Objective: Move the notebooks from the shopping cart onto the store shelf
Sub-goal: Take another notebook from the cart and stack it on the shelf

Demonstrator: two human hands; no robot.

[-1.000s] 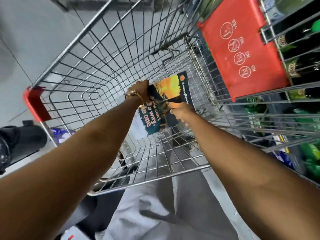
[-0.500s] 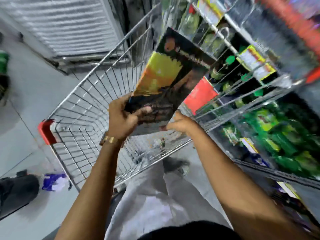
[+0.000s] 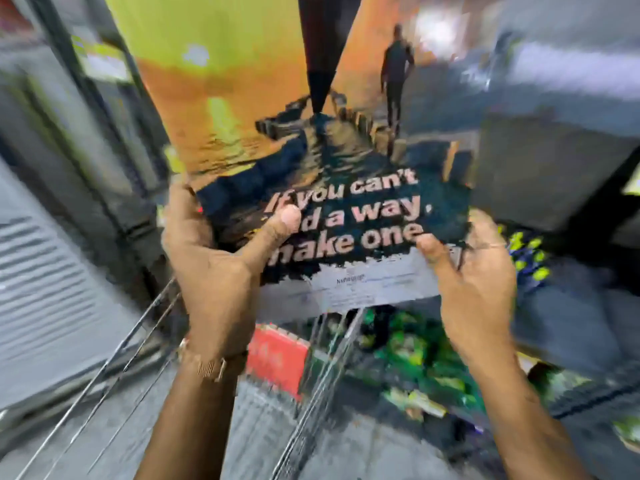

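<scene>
A notebook [image 3: 284,140] with a sunset cover and the words "If you can't find a way, make one" is held up close in front of me, filling the upper middle of the view. My left hand [image 3: 221,258] grips its lower left corner, thumb across the cover. My right hand [image 3: 474,282] pinches its lower right corner. Below my hands, the wire shopping cart [image 3: 131,358] shows as blurred bars. The store shelf [image 3: 561,174] stands to the right, blurred by motion.
A red panel [image 3: 277,358] on the cart sits below the notebook. Green packaged goods [image 3: 422,358] fill a lower shelf at the right. A grey shutter [image 3: 38,278] lies to the left. The floor is grey tile.
Both hands lifted the notebook out of the cart bottom and raised it high in front of the shelf. The view swung up and right, away from the cart.
</scene>
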